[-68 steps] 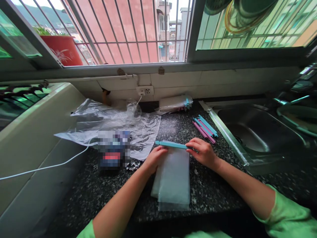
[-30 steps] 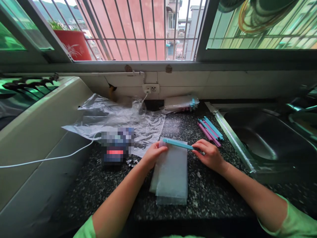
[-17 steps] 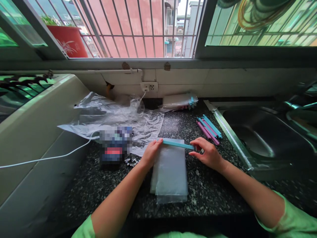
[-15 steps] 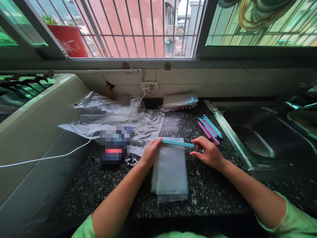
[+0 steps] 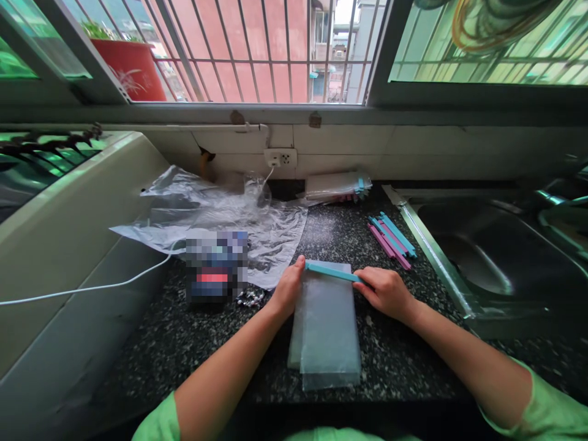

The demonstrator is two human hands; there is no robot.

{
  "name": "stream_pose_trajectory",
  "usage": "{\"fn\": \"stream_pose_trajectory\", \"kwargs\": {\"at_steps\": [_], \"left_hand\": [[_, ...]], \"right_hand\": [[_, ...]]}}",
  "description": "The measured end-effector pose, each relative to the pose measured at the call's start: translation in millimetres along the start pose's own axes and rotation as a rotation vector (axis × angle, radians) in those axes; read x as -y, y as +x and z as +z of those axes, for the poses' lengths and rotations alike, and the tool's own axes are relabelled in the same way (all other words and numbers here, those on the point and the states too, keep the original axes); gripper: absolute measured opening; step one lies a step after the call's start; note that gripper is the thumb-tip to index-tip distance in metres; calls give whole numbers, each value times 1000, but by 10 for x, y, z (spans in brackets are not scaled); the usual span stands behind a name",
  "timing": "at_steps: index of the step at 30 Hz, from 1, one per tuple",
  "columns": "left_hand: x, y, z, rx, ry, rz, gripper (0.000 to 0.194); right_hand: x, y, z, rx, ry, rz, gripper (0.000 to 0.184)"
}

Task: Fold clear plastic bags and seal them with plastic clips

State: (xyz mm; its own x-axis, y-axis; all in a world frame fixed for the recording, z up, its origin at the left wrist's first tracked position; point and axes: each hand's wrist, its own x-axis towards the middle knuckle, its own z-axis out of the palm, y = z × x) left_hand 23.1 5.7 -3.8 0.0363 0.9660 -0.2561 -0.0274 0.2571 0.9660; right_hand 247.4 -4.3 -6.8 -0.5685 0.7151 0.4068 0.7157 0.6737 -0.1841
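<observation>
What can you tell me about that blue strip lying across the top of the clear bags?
The blue strip is a thin, straight bar, plastic by its look, lying slightly slanted across the far end of the clear bags on the speckled counter. The left hand touches its left end; the right hand meets its right end.

Bare counter (image 5: 395, 343) open nr front edge & btwn bag stack (image 5: 328, 324) and sink rim (image 5: 441, 260). Loose clips (image 5: 390, 236) block far right; crumpled plastic sheet (image 5: 229, 217) + blurred box (image 5: 215, 266) crowd left.
</observation>
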Motion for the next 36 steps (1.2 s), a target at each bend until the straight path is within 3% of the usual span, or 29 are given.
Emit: {"fn": "stream_pose_trajectory", "kwargs": {"at_steps": [3, 16, 23, 27, 36], "left_hand": [[-29, -12, 10, -41, 38, 77, 38], [38, 14, 33, -25, -6, 130, 36], [43, 25, 54, -14, 20, 155, 42], [30, 22, 50, -22, 35, 169, 39], [24, 52, 7, -64, 36, 173, 35]], "right_hand": [[-3, -4, 14, -8, -2, 4, 26], [-15, 3, 30, -57, 75, 7, 21], [68, 33, 2, -64, -175, 77, 20], [36, 14, 56, -33, -71, 72, 20], [-24, 42, 34, -140, 153, 58, 16]]}}
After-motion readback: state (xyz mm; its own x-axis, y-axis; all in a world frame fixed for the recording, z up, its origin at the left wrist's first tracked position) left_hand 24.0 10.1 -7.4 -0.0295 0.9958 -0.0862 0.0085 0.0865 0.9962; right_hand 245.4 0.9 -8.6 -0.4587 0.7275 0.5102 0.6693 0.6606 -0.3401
